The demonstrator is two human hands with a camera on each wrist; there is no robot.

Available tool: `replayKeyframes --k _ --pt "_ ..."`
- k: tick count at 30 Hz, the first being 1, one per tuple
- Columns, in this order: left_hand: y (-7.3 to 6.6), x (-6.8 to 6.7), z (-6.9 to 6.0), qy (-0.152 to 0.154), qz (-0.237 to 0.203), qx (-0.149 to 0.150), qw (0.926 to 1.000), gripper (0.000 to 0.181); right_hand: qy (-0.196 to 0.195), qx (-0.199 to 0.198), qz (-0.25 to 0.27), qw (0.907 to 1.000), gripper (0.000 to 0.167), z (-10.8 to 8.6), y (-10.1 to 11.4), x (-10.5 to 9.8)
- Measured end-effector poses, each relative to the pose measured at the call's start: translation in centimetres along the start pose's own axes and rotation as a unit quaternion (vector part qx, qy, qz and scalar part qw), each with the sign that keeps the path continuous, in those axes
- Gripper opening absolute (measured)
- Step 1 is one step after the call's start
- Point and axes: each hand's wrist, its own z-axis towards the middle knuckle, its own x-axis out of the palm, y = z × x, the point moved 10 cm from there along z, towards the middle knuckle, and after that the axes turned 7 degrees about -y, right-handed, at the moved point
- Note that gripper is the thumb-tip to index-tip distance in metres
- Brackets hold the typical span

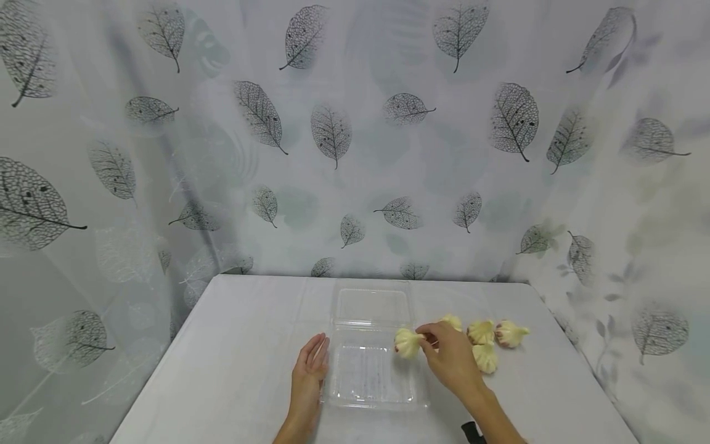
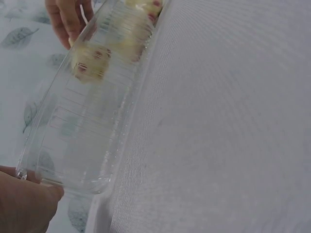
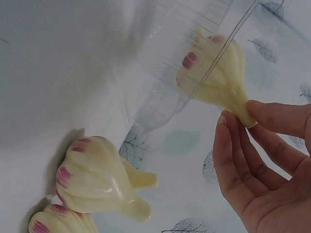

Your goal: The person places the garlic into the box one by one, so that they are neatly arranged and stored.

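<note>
A clear plastic clamshell box (image 1: 371, 376) lies unfolded on the white table, its lid (image 1: 371, 305) laid back at the far side. My right hand (image 1: 452, 357) pinches a cream garlic bulb (image 1: 407, 343) by its stem, over the right side of the box. In the right wrist view, the box's clear rim crosses in front of this bulb (image 3: 218, 73), which has purplish-red patches. My left hand (image 1: 309, 376) rests against the box's left side with fingers fairly straight; in the left wrist view its thumb (image 2: 51, 194) touches the edge.
Several more garlic bulbs (image 1: 481, 332) sit in a cluster right of the box, partly behind my right hand. A black object (image 1: 471, 431) shows at the table's near edge by my right forearm. Leaf-patterned curtains (image 1: 355, 154) hang behind and beside the table (image 1: 238, 345).
</note>
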Motion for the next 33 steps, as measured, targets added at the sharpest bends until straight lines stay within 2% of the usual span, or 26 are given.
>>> replayKeyframes --k 14,24,33 --pt "0.2 -0.1 0.0 -0.003 0.003 -0.013 0.9999 0.067 0.000 -0.030 0.003 0.9995 0.025 -0.2 0.3 1.3" --pt "0.1 0.0 -0.1 0.004 -0.002 -0.009 0.9999 0.069 0.030 -0.018 -0.010 0.9993 0.025 -0.4 -0.3 2.6" --pt "0.2 -0.2 0.1 -0.005 0.001 -0.013 0.9999 0.069 0.029 -0.033 -0.024 0.9987 0.023 -0.5 -0.6 3.3"
